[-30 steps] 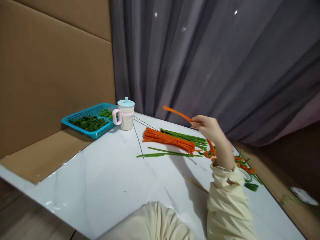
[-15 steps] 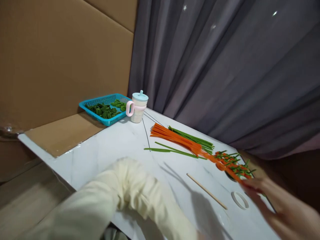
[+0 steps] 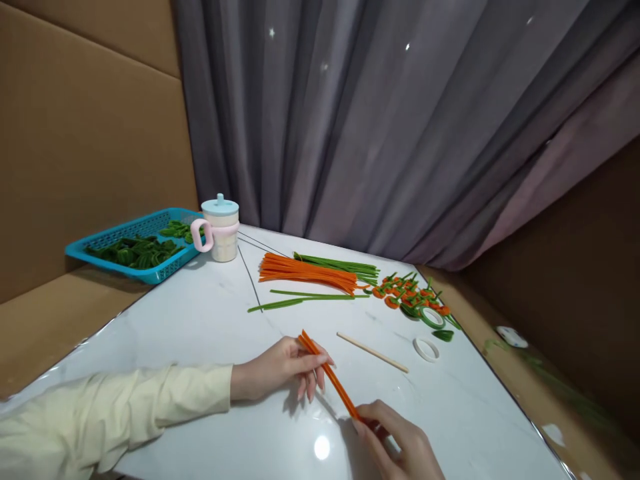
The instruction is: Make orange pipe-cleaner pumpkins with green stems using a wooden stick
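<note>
Two or so orange pipe cleaners [image 3: 340,388] stretch between my hands above the white tabletop. My left hand [image 3: 290,363] pinches them near their upper end, thumb on top. The lower end sits between the thumb and fingers of my right hand [image 3: 400,437]. Just beyond lies a thin wooden stick [image 3: 373,351]. To its right is a white tape ring [image 3: 426,349]. Further back are a bundle of orange pipe cleaners [image 3: 307,270], a bundle of green pipe cleaners [image 3: 340,263] and loose green stems [image 3: 280,304].
A pile of small orange pieces with green stems [image 3: 410,293] lies at the right, beside a green tape roll [image 3: 433,318]. At the back left stand a blue basket [image 3: 155,275] holding green leaf shapes and a lidded cup [image 3: 225,240]. A grey curtain [image 3: 310,120] hangs behind.
My right hand has come back from the pile side toward the middle with orange pipe cleaners. My left hand has come into view and now grips their upper end. The view has turned right.
</note>
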The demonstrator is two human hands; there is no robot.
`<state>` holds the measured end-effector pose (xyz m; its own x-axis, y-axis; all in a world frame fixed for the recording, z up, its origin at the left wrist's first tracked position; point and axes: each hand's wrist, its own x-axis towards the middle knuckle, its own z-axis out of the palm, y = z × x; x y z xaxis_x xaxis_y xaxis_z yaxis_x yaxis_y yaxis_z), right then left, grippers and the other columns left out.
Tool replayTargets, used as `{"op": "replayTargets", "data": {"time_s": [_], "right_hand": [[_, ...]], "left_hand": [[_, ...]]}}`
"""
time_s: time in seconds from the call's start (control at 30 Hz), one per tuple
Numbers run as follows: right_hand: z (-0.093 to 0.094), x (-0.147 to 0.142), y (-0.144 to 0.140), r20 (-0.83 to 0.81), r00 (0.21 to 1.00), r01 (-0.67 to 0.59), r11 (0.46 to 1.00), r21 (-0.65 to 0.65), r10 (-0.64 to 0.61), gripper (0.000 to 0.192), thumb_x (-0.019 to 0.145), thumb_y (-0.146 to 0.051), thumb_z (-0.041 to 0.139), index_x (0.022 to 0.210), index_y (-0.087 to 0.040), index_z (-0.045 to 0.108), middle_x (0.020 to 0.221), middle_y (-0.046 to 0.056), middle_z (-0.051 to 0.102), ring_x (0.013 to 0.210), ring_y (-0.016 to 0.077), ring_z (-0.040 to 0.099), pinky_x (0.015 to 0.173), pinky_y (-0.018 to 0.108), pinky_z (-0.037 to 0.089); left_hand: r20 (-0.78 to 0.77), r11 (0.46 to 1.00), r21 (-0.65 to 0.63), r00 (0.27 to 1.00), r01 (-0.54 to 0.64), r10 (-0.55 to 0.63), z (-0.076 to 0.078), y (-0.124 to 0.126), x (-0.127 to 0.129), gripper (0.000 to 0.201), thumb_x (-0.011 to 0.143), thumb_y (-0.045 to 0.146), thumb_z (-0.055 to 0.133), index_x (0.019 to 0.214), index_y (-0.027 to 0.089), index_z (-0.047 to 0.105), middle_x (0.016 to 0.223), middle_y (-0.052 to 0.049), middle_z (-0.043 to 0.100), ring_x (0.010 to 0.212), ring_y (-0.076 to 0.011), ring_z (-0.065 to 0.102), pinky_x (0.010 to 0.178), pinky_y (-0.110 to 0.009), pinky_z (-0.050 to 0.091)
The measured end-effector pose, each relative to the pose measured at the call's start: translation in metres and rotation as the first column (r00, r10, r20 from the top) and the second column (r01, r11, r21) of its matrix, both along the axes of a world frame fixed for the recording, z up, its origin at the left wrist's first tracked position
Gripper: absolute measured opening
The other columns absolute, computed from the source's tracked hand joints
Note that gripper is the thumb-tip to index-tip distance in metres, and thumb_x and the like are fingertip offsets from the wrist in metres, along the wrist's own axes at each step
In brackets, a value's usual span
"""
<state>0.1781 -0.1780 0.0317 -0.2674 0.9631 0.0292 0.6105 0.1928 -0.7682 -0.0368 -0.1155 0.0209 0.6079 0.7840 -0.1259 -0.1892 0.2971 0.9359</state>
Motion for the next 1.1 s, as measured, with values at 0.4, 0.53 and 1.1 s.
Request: {"op": "replayTargets", "data": {"time_s": [0.4, 0.53, 1.1], "right_hand": [[-0.008, 0.014, 0.0, -0.007, 0.999, -0.053, 0.992, -0.116, 0.053, 0.036, 0.088, -0.05, 0.044, 0.104, -0.024, 0.063, 0.08, 0.004, 0.068, 0.069, 0.0186, 0.062, 0.061, 0.023, 0.049], [0.027, 0.003, 0.018, 0.129, 0.989, -0.06, 0.997, -0.049, 0.066, 0.037, 0.087, -0.047, 0.046, 0.112, -0.025, 0.062, 0.099, 0.006, 0.067, 0.079, 0.0203, 0.063, 0.067, 0.026, 0.05], [-0.019, -0.058, 0.086, -0.523, 0.846, -0.262, 0.937, -0.229, 0.108, 0.044, 0.081, -0.054, 0.055, 0.064, -0.014, 0.061, 0.061, 0.002, 0.055, 0.06, 0.0136, 0.048, 0.064, 0.027, 0.038]], "left_hand": [[-0.088, 0.995, -0.035, 0.992, -0.094, 0.091, -0.02, 0.014, 0.001, 0.054, 0.073, 0.061, 0.062, 0.079, 0.007, 0.063, 0.058, -0.006, 0.064, 0.041, -0.0096, 0.053, 0.036, -0.018, 0.04], [-0.104, 0.997, -0.013, 0.992, -0.076, 0.074, -0.019, 0.014, 0.002, 0.052, 0.075, 0.059, 0.06, 0.076, 0.008, 0.062, 0.056, -0.005, 0.063, 0.039, -0.009, 0.052, 0.036, -0.018, 0.04], [-0.288, 0.993, 0.003, 0.95, 0.122, -0.116, -0.014, 0.016, -0.002, 0.06, 0.072, 0.065, 0.053, 0.051, 0.009, 0.058, 0.046, -0.006, 0.059, 0.032, -0.009, 0.048, 0.033, -0.02, 0.035]]}}
